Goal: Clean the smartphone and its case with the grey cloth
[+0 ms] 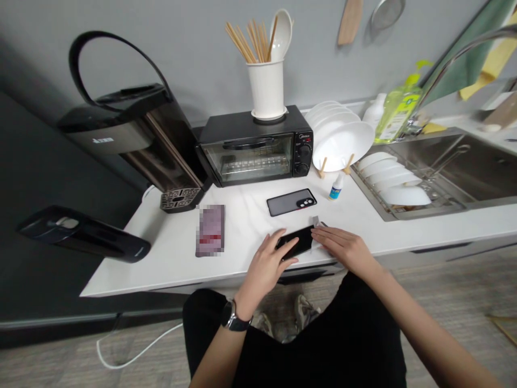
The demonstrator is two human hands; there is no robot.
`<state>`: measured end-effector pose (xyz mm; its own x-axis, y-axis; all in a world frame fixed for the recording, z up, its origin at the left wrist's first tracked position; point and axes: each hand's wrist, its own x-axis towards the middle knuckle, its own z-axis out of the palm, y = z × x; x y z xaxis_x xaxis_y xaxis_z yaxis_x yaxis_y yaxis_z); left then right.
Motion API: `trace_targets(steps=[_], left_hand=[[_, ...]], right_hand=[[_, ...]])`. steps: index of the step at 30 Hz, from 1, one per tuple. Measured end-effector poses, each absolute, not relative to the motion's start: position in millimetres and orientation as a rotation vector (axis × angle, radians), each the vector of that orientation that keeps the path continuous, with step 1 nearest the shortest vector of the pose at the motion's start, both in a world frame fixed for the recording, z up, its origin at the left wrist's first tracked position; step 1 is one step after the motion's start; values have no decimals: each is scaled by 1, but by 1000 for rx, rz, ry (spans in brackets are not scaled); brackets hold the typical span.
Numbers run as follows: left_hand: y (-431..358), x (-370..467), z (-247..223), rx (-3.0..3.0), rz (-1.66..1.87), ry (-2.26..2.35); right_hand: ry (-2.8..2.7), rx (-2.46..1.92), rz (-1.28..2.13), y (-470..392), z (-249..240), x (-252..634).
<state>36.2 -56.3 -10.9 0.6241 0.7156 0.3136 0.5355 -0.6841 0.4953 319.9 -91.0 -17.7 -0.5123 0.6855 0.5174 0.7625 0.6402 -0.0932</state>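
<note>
A black phone (299, 243) lies screen up near the counter's front edge. My left hand (270, 262) rests on its left end, fingers spread over the screen. At the right end, my right hand (341, 248) presses a small greyish cloth or wipe (316, 221) with its fingers together; most of that piece is hidden under them. Behind the phone lies a dark-rimmed, see-through phone case (291, 202). A small white bottle with a blue label (336, 187) stands to the right of the case. A purplish, pixelated flat item (210, 230) lies to the left.
A black toaster oven (254, 151) carries a white utensil holder (267, 89). White plates (343, 141) stand in a rack beside the sink (464, 178), which holds bowls (393, 178). A tall dark machine (161, 145) and a dark flask-like object (84, 234) stand left.
</note>
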Motion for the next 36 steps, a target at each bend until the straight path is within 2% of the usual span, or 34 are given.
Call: trace_targets(steps=[5, 9, 14, 18, 22, 25, 30, 33, 36], left_hand=[[-54, 32, -12, 2502, 696, 936], [-50, 32, -16, 2370, 731, 937], [-53, 30, -20, 2260, 775, 1099], [-56, 29, -17, 2225, 795, 1130], [-55, 33, -14, 2290, 813, 1113], [-55, 35, -15, 2312, 798, 1121], [-58, 32, -17, 2335, 797, 1153], [-60, 34, -16, 2333, 770, 1202], [-61, 39, -14, 2342, 757, 1191]], right_hand=[[-2301, -1301, -185, -98, -28, 315], [-2158, -1559, -225, -91, -30, 265], [-2247, -1456, -124, -97, -29, 196], [-2373, -1385, -72, -114, -29, 233], [-2189, -1649, -178, -107, -29, 281], [-2107, -1708, -157, -97, -28, 259], [-2201, -1469, 92, -103, -21, 193], [-2239, -1427, 135, -111, -20, 212], [-2229, -1525, -13, -112, -25, 259]])
